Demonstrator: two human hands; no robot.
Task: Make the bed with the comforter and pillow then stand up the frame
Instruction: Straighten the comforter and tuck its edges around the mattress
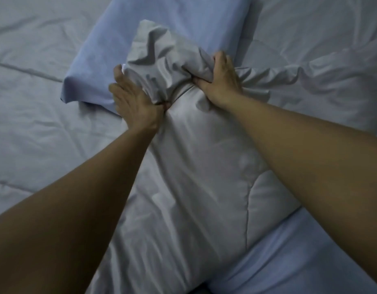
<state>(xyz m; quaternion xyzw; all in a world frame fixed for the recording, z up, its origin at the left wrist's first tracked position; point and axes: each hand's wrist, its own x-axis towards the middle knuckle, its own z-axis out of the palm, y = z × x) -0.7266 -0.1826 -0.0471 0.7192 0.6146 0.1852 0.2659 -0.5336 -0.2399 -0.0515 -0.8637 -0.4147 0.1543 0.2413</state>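
A white comforter (196,170) lies bunched in a long ridge down the middle of the bed. Its far end is gathered into a crumpled wad between my hands. My left hand (132,102) presses and grips the wad's left side. My right hand (221,81) clutches the fabric on its right side, fingers dug into the folds. A light blue pillow (141,32) lies flat just beyond the wad, partly covered by it. No frame is in view.
More white quilted comforter spreads over the bed at left (30,85) and at upper right (323,43). A blue sheet (289,255) shows at the lower right. My bare forearms cross the lower half of the view.
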